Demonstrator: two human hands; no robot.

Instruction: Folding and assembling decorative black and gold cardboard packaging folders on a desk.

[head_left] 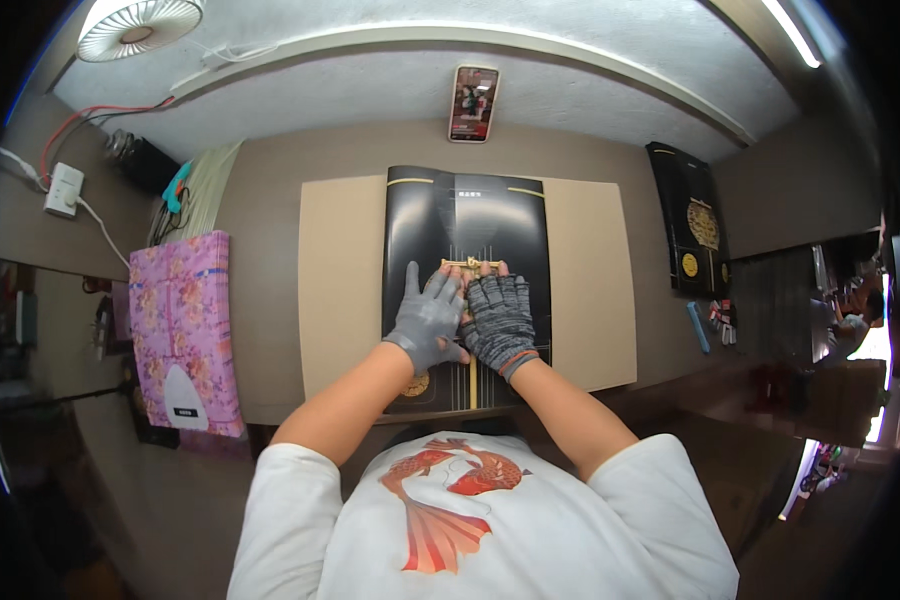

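Note:
A glossy black sheet or flat bag (410,220) with gold trim lies in front of me on a tan cardboard panel (590,300). Across its middle is a gold bar-shaped fitting (472,264) with an ornament at its centre. My left hand (430,318), in a grey glove, lies flat on the black surface with its fingers stretched and tips near the bar's left part. Beside it my right hand (502,318), in a dark knit fingerless glove, rests with straight fingers, their bare tips touching the bar's right part. The hands overlap slightly, partly hiding what is between them.
A phone (473,104) leans at the back. At left are a stack of purple floral packages (181,330), turquoise-handled scissors (176,188), a white power socket (64,190) and a fan (138,28). Another black-and-gold pack (692,222) and a light-blue tool (698,327) lie at right.

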